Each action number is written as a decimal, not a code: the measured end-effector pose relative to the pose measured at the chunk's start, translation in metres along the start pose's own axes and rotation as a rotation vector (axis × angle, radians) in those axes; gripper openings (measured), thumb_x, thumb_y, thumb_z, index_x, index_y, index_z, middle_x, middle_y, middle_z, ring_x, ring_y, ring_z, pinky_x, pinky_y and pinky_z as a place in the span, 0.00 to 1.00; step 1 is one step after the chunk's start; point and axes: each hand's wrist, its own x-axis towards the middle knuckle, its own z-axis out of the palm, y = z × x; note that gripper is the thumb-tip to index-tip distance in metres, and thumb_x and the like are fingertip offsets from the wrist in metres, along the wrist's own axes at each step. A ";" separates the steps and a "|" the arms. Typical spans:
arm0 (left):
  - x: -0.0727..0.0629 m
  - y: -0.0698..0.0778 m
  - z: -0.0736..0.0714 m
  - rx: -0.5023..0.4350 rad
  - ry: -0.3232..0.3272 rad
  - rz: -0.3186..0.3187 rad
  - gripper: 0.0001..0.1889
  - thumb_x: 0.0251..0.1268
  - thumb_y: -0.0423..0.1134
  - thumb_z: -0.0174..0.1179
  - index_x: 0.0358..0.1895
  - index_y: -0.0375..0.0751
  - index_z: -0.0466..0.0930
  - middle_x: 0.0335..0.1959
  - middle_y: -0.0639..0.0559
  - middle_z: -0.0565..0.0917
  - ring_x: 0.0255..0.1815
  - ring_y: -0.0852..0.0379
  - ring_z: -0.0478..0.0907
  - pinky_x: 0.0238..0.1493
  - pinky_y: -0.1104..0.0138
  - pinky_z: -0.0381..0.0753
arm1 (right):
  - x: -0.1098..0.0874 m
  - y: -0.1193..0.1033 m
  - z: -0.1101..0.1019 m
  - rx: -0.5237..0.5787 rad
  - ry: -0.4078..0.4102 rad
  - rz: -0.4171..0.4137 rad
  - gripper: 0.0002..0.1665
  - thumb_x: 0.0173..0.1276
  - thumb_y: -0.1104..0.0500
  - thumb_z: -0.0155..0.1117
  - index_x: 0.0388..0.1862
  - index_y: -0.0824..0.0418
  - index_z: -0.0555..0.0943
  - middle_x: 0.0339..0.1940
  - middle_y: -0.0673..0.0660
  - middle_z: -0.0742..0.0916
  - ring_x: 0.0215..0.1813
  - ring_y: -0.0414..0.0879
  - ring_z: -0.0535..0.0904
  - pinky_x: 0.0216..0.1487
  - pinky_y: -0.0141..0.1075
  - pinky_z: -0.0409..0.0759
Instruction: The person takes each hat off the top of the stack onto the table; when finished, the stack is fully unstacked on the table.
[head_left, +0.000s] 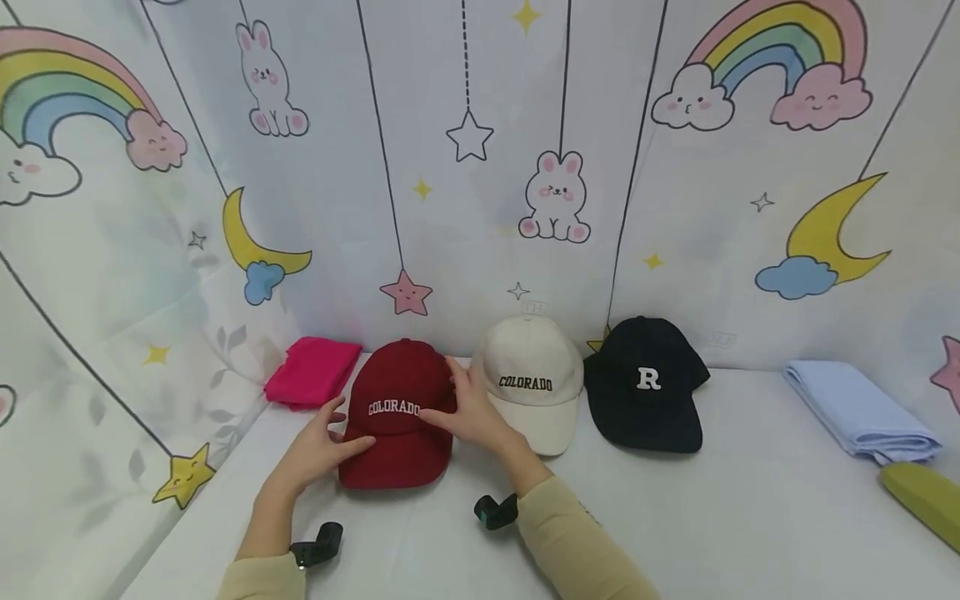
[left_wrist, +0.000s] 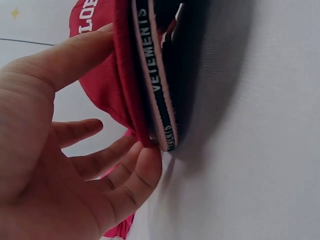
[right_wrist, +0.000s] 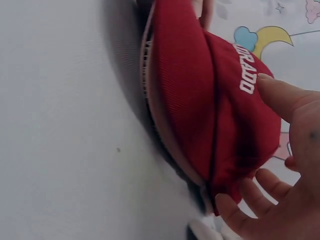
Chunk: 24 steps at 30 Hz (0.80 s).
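A dark red baseball cap (head_left: pixel 397 458) with white COLORADO lettering stands near the back left of the table, brim toward me. My left hand (head_left: pixel 311 450) holds its left side, thumb on the front and fingertips at the lower edge. On the other side, my right hand (head_left: pixel 480 408) has its thumb by the last letters and its fingers along the cap's side. The left wrist view shows the striped inner band (left_wrist: pixel 155 65) with VETEMENTS lettering under the edge. Close beside my right hand sits a cream cap (head_left: pixel 532 354) with dark COLORADO lettering.
A black cap (head_left: pixel 641 417) with a white R stands right of the cream one. Behind the red cap lies a bright pink cloth (head_left: pixel 311 371). A folded light blue cloth (head_left: pixel 858 408) and a green object (head_left: pixel 926 496) are at the right. A patterned curtain (head_left: pixel 480 225) hangs behind.
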 end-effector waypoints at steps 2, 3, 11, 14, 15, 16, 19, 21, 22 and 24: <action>-0.001 0.002 -0.002 0.006 -0.008 0.000 0.53 0.59 0.51 0.72 0.77 0.29 0.50 0.67 0.28 0.68 0.56 0.36 0.75 0.49 0.50 0.82 | 0.000 0.002 0.003 -0.020 -0.017 0.003 0.57 0.64 0.45 0.73 0.81 0.63 0.52 0.66 0.65 0.69 0.66 0.54 0.70 0.65 0.47 0.73; -0.001 0.002 -0.002 0.007 -0.010 -0.002 0.53 0.59 0.51 0.72 0.77 0.28 0.50 0.66 0.27 0.68 0.57 0.35 0.75 0.50 0.49 0.82 | 0.000 0.003 0.005 -0.027 -0.022 0.003 0.57 0.64 0.45 0.73 0.81 0.64 0.53 0.65 0.66 0.69 0.65 0.54 0.70 0.65 0.48 0.73; -0.002 0.004 -0.004 0.018 -0.036 -0.049 0.52 0.59 0.54 0.71 0.76 0.27 0.53 0.60 0.28 0.74 0.57 0.36 0.75 0.52 0.48 0.81 | -0.003 0.005 0.009 -0.018 -0.027 0.050 0.54 0.63 0.44 0.71 0.77 0.68 0.58 0.58 0.64 0.71 0.61 0.54 0.70 0.61 0.49 0.74; -0.002 0.005 -0.005 -0.002 -0.053 -0.078 0.51 0.59 0.53 0.71 0.76 0.28 0.53 0.59 0.30 0.74 0.53 0.41 0.78 0.47 0.53 0.83 | -0.003 0.006 0.010 -0.010 -0.021 0.049 0.54 0.63 0.43 0.71 0.78 0.67 0.58 0.57 0.63 0.72 0.60 0.53 0.70 0.60 0.49 0.75; -0.002 0.005 -0.005 -0.005 -0.057 -0.083 0.51 0.59 0.53 0.72 0.76 0.28 0.53 0.59 0.30 0.75 0.51 0.43 0.78 0.46 0.54 0.83 | -0.003 0.006 0.011 -0.005 -0.020 0.050 0.54 0.63 0.43 0.71 0.78 0.67 0.58 0.57 0.62 0.72 0.60 0.53 0.70 0.59 0.49 0.75; -0.003 0.006 -0.005 -0.005 -0.061 -0.087 0.51 0.59 0.53 0.71 0.75 0.27 0.53 0.58 0.30 0.75 0.50 0.44 0.79 0.44 0.55 0.83 | -0.002 0.007 0.011 0.000 -0.018 0.050 0.54 0.63 0.43 0.71 0.78 0.66 0.58 0.57 0.62 0.72 0.60 0.52 0.70 0.59 0.48 0.75; -0.002 0.008 -0.006 0.003 -0.063 -0.095 0.50 0.59 0.53 0.72 0.74 0.25 0.55 0.57 0.31 0.76 0.48 0.45 0.79 0.42 0.56 0.84 | -0.002 0.008 0.013 0.018 -0.011 0.055 0.53 0.64 0.43 0.71 0.79 0.64 0.58 0.57 0.61 0.71 0.60 0.51 0.70 0.59 0.47 0.75; -0.003 0.009 -0.006 0.005 -0.063 -0.100 0.50 0.59 0.53 0.72 0.73 0.24 0.56 0.57 0.31 0.76 0.48 0.44 0.79 0.42 0.56 0.84 | -0.002 0.009 0.013 0.032 -0.004 0.052 0.52 0.64 0.44 0.71 0.78 0.64 0.59 0.57 0.61 0.71 0.60 0.51 0.70 0.58 0.47 0.75; -0.003 0.010 -0.006 0.002 -0.064 -0.101 0.49 0.60 0.53 0.71 0.73 0.23 0.56 0.57 0.31 0.76 0.48 0.44 0.79 0.43 0.56 0.84 | -0.002 0.009 0.013 0.036 -0.001 0.049 0.52 0.64 0.44 0.71 0.78 0.64 0.59 0.57 0.61 0.71 0.59 0.51 0.70 0.58 0.47 0.75; -0.004 0.012 -0.007 -0.014 -0.064 -0.098 0.49 0.60 0.51 0.71 0.72 0.22 0.56 0.57 0.30 0.75 0.49 0.43 0.79 0.43 0.56 0.85 | -0.002 0.008 0.013 0.040 0.006 0.044 0.51 0.64 0.44 0.70 0.78 0.63 0.60 0.56 0.60 0.71 0.59 0.51 0.70 0.58 0.47 0.75</action>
